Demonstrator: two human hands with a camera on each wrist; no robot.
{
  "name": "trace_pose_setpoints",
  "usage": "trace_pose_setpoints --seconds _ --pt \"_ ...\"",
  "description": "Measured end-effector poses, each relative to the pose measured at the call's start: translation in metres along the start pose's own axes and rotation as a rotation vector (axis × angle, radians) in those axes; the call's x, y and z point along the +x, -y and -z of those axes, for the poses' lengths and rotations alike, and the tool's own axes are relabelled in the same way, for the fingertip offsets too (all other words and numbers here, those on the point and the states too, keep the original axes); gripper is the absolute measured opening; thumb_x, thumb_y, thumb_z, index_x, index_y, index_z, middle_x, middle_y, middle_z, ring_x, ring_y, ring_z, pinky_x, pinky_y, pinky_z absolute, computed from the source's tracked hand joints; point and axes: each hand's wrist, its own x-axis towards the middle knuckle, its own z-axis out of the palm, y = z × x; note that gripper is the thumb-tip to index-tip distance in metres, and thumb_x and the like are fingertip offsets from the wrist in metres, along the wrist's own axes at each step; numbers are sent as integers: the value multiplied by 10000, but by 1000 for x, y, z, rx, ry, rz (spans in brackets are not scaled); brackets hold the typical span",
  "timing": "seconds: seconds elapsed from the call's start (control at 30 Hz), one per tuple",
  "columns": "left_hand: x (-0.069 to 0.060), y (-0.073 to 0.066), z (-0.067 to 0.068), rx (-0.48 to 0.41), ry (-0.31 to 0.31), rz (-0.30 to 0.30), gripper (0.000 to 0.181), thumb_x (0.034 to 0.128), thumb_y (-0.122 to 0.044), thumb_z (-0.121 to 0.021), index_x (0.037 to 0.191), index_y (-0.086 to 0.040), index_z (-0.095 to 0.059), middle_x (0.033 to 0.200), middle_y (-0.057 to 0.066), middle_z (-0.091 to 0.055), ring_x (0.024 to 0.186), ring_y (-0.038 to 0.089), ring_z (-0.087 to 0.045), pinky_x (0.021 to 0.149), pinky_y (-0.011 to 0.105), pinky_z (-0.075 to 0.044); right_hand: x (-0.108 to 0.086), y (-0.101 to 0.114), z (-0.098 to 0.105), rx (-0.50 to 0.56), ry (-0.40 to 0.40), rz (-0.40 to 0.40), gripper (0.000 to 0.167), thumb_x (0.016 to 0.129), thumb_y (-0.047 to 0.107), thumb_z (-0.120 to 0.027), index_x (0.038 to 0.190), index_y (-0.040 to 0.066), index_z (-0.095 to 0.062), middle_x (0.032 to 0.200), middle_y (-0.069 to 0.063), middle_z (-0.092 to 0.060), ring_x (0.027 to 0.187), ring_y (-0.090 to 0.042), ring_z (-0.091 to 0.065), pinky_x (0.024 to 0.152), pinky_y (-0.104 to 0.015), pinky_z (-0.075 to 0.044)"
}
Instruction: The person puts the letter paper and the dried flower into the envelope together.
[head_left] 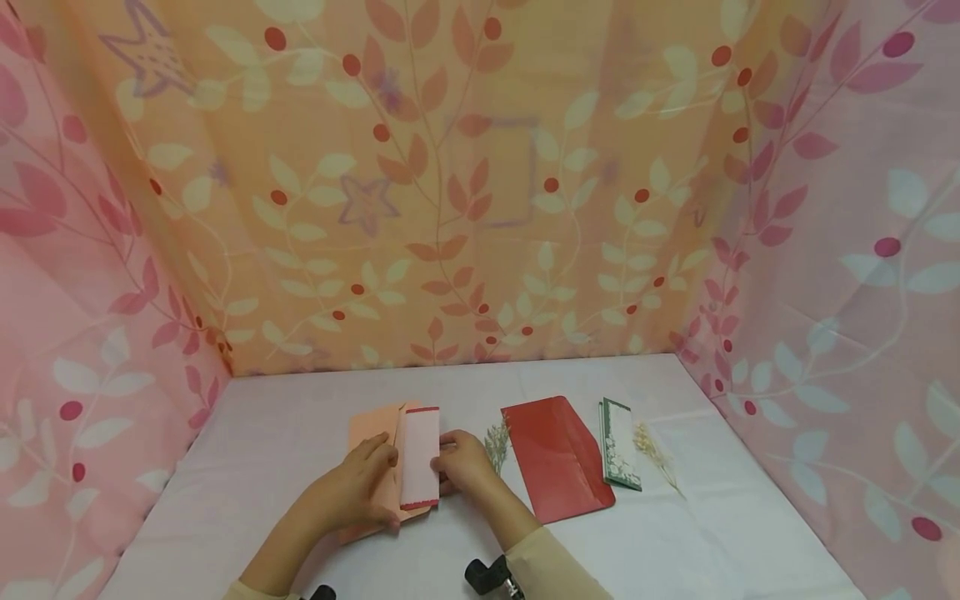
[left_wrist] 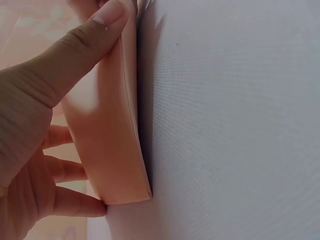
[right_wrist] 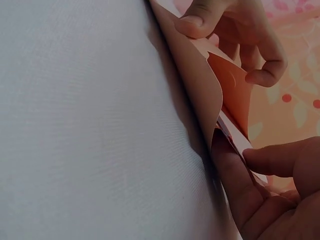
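Note:
A peach-orange envelope [head_left: 367, 425] lies on the white table, its mouth spread apart in the right wrist view. My left hand [head_left: 351, 483] holds it, the thumb [left_wrist: 80, 50] on its near edge and the other fingers across its face and at the mouth. A folded pale pink card [head_left: 420, 457] with red edges sits at that mouth, over the flap. My right hand [head_left: 468, 467] pinches the card's right edge between thumb and fingers [right_wrist: 235, 175]. How far the card reaches inside the envelope is hidden.
To the right lie a dried green sprig [head_left: 497, 446], a red envelope [head_left: 551, 458], a green-bordered white card [head_left: 620, 446] and a dried cream-coloured flower sprig [head_left: 655, 454]. Floral curtains [head_left: 465, 283] surround the table [head_left: 285, 417] at the back and sides.

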Motion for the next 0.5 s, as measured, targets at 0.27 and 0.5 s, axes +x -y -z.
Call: trace_pose_setpoints --seconds 0.27,0.5 --pt "1 0 -1 24 20 40 864 582 -679 -879 1229 -239 -511 1573 190 -403 1443 445 -406 1057 602 -468 4 -2 0 0 43 70 647 821 -34 -783 1414 69 -546 875 -62 -652 641 -169 -699 563 -361 -612" --pt "0 1 -1 16 35 53 883 580 -673 -883 1248 -227 -517 1585 196 -388 1449 445 -398 1055 605 -467 2 -4 -1 32 80 84 641 829 -32 -778 1420 61 -548 883 -68 -661 672 -160 -691 580 -355 -617"
